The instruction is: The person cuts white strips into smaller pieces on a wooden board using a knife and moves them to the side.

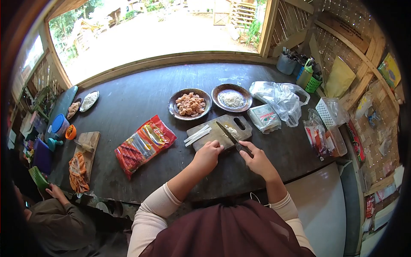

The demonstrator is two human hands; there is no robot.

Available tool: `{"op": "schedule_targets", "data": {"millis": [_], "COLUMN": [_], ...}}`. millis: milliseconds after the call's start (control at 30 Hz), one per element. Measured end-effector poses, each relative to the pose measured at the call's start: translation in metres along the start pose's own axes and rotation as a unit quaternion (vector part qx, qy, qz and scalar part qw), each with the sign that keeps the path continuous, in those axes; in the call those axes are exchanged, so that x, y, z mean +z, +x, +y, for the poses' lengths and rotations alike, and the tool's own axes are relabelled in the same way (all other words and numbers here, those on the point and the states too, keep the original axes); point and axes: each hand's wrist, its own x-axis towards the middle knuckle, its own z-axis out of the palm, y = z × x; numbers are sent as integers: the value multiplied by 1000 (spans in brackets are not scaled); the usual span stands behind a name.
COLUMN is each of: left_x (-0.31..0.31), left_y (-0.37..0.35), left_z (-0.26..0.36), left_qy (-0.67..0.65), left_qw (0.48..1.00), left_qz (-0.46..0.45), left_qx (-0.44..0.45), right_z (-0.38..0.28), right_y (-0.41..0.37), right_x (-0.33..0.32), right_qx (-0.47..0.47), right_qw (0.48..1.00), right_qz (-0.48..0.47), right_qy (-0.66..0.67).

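Note:
My right hand [258, 161] is wrapped round the dark handle of a knife [227, 132], whose blade points away and to the left over a cutting board [207, 126]. At the board's front edge my left hand [207, 156] is closed, its fingers curled; whatever it may hold is hidden. Long white strips [197, 135] lie on the board's left part and stick out past its edge. Finely chopped white bits [232, 131] lie beside the blade, near the board's handle hole.
Behind the board stand a bowl of diced pinkish meat [190, 104] and a plate of white bits [231, 99]. A red sausage packet [144, 144] lies left, a white packet [264, 118] and plastic bag [280, 100] right. Another person's hand [56, 192] holds something green at far left.

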Motion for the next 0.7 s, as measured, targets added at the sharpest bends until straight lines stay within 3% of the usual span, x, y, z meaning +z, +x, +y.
{"op": "schedule_targets", "data": {"millis": [67,300,367,700], "left_x": [0,0,-5,-1], "left_y": [1,1,1,0], "left_z": [0,3,7,3], "left_qy": [-6,-2,27,37], "left_qw": [1000,1000,1000,999], "left_qz": [-1,12,-3,4], "left_qx": [-4,-3,-13,-1], "right_z": [0,4,9,-5], "right_y": [-13,-42,-44,-58], "right_x": [3,16,20,19], "right_qx": [44,30,-14,-4], "right_qw": [998,999,1000,999], "right_qz": [-16,0,19,27], "right_qy": [31,35,16,26]}}
